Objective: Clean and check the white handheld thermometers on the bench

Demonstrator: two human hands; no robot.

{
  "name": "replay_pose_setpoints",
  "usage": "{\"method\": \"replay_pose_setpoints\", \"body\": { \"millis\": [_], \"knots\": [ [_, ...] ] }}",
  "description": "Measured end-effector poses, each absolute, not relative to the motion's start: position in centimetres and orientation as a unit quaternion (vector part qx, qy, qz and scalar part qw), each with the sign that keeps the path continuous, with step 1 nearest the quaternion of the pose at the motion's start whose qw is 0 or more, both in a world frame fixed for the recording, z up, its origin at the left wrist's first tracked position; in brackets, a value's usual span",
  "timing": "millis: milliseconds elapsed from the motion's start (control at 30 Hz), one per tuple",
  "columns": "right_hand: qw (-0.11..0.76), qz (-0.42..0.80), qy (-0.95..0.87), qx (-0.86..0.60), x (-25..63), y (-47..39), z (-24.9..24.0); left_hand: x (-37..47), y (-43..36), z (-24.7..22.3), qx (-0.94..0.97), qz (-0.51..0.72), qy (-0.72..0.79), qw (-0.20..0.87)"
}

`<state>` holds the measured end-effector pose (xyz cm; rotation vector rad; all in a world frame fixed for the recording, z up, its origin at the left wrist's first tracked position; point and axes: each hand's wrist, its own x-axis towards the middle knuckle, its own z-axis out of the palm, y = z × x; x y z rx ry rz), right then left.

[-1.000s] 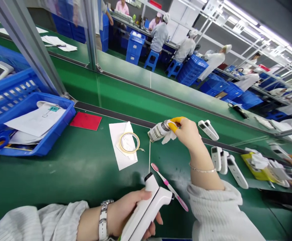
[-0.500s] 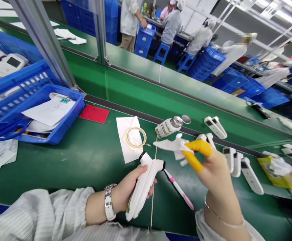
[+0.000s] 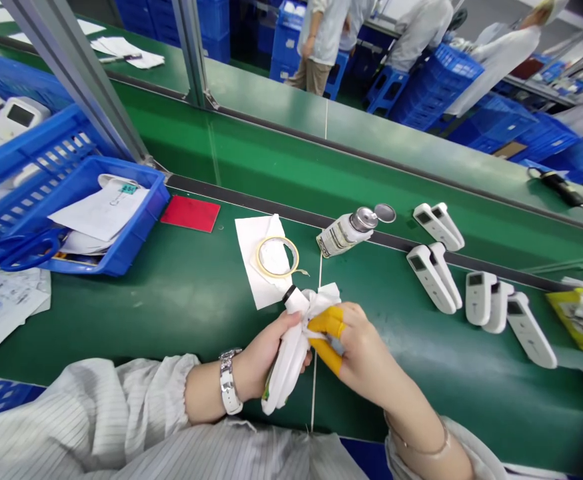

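My left hand (image 3: pixel 264 353), with a watch at the wrist, is closed around a pair of white handheld devices (image 3: pixel 287 373) shaped like infrared thermometers, held tilted above the green bench. One head with a black ring (image 3: pixel 289 293) points up and left; the other is covered. Yellow finger cots sit on the thumb and forefinger of my right hand (image 3: pixel 354 343). Those fingers pinch a white wipe (image 3: pixel 327 297) against the covered head. Just beyond lie a roll of masking tape (image 3: pixel 295 257) on white paper (image 3: pixel 248 239) and a white bottle (image 3: pixel 341 235) with its metal lid flipped up.
On the left stand a blue tray (image 3: pixel 121 257) of papers, a blue crate (image 3: pixel 79 143) and scissors (image 3: pixel 26 250). A red card (image 3: pixel 190 213) lies near the bench's back edge. Several more white devices (image 3: pixel 430 279) and a yellow packet (image 3: pixel 579 323) are at right. Workers are beyond.
My right hand has moved left and down, bringing the wipe onto the head of one device. The pink and white toothbrush seen beside the devices before is now hidden.
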<state>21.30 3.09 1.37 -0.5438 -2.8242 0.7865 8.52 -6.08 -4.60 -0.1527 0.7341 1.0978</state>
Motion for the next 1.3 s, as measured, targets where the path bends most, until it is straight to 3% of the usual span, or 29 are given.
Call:
{"method": "replay_pose_setpoints", "body": {
  "millis": [133,267,567,867,1033,1200,1300],
  "knots": [
    [0.030,0.299,-0.943,-0.145,21.4,2.9,1.6,8.5,-6.1,-4.8,-0.078,0.487,0.343,0.799],
    [0.061,0.237,-0.944,-0.223,21.3,3.0,1.2,8.4,-6.1,-5.0,-0.072,0.480,0.341,0.805],
    [0.081,0.197,-0.950,-0.227,21.6,3.2,0.5,8.6,-6.1,-5.2,-0.097,0.468,0.338,0.811],
    [0.172,0.098,-0.980,-0.029,21.6,3.5,0.4,8.7,-5.4,-6.0,-0.127,0.429,0.352,0.822],
    [0.180,0.048,-0.978,-0.094,21.6,4.3,-0.2,8.7,-5.3,-5.8,-0.133,0.416,0.363,0.823],
    [0.176,0.087,-0.980,-0.035,20.7,3.4,0.3,9.1,-5.0,-7.3,-0.133,0.419,0.361,0.822],
    [0.159,0.084,-0.976,-0.120,21.5,4.9,-0.6,9.1,-4.7,-8.0,-0.090,0.438,0.357,0.820]
  ]
}}
